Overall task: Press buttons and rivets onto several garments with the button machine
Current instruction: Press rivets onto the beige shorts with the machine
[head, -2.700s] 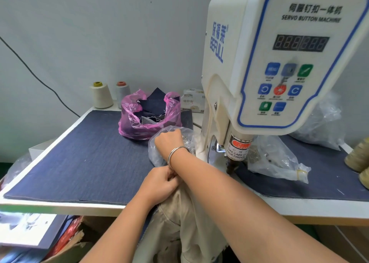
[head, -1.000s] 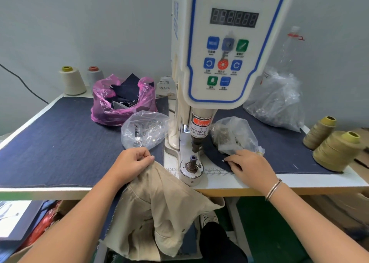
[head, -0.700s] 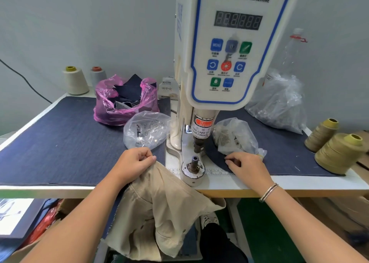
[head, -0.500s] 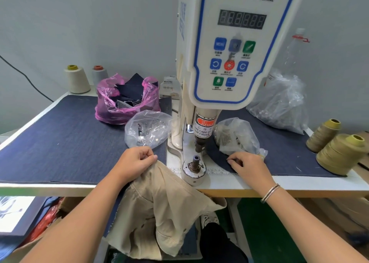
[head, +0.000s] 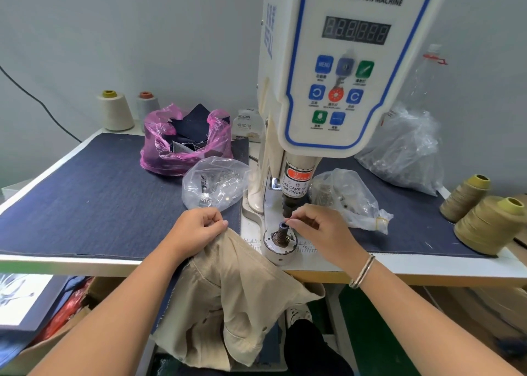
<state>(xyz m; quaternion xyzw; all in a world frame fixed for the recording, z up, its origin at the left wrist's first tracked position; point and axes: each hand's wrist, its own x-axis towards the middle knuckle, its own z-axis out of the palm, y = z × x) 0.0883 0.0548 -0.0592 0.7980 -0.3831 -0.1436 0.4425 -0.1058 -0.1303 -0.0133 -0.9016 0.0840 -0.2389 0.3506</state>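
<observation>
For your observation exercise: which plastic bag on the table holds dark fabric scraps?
The pink plastic bag, left of the white button machine; the clear plastic bags hold small metal parts.

The button machine [head: 342,70] has a glossy white plastic shell and a dull metal lower post [head: 281,234]. Matt dark denim cloth [head: 94,204] covers the table. The garment [head: 239,295] is matt beige woven cloth. The bags [head: 214,183] are crinkled glossy plastic.

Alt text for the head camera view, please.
A right hand pinches a small part at the lower post of a white button machine, while the left hand grips a beige garment hanging off the table edge.
</observation>
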